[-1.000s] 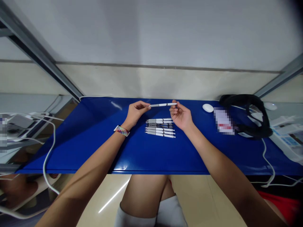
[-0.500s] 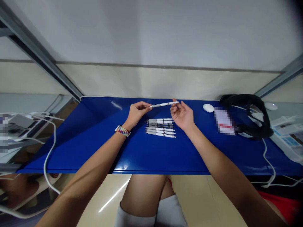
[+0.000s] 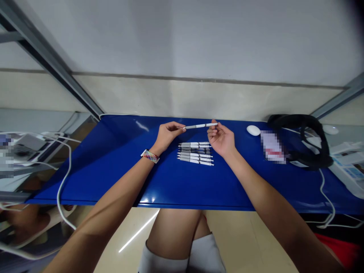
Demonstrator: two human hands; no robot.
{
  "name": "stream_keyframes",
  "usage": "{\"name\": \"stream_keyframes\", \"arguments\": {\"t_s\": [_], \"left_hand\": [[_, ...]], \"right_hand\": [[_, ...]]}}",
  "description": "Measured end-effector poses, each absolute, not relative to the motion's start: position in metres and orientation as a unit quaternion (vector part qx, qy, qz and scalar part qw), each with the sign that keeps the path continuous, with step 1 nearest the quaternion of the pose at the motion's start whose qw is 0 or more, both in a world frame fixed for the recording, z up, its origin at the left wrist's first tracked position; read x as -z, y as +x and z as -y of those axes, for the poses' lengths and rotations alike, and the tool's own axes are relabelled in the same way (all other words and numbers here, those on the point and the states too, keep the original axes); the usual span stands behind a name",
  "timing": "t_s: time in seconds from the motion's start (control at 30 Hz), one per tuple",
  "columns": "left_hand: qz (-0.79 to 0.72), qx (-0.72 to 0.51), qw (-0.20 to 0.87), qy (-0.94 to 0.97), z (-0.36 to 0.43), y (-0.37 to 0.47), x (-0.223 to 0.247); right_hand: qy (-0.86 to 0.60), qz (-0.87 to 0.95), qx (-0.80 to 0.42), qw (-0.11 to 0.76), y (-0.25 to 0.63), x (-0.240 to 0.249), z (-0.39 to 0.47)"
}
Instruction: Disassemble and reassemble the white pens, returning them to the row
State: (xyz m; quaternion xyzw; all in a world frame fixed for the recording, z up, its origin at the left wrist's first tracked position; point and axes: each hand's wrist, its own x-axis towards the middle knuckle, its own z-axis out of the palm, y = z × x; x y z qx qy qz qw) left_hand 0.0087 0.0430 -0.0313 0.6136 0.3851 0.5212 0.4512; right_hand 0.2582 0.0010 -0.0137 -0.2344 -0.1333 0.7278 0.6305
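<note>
Knees and bare forearms fill the near edge of my view, and beyond them the glossy blue tabletop point(image 3: 113, 170) carries a tidy row of white-and-grey click pens point(image 3: 195, 153) lying side by side, each with its long axis running left to right. Just past that row I hold one slim white-and-grey pen point(image 3: 200, 125) off the surface, nearly level and also lying left to right, its right end tipped slightly up. My left hand point(image 3: 166, 134) pinches its left tip between fingertips; my right hand point(image 3: 220, 138) sits half curled, palm up, just under the right end, and I cannot tell whether it touches. Nothing stands between hands and row. Farther right lie a white oval mouse point(image 3: 253, 130) and a black strapped headset point(image 3: 301, 138).
</note>
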Motion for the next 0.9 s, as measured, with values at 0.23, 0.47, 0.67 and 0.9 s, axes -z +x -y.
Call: {"name": "stream_keyframes", "arguments": {"t_s": [0.23,0.47,0.67,0.9], "left_hand": [[-0.385,-0.524,0.454,0.609,-0.0431,0.0090,0.0309],[-0.384,-0.525,0.446,0.615,-0.0452,0.0082,0.0341],[-0.381,-0.524,0.447,0.616,-0.0447,0.0087,0.0340],[-0.383,-0.526,0.448,0.614,-0.0443,0.0094,0.0333]], "right_hand": [[-0.220,0.114,-0.732,0.635,0.2580,0.0144,-0.0012],[-0.234,0.144,-0.727,0.630,0.2571,0.0132,-0.0005],[-0.228,0.136,-0.722,0.638,0.2552,0.0132,0.0002],[-0.242,0.147,-0.714,0.641,0.2531,0.0127,0.0010]]}}
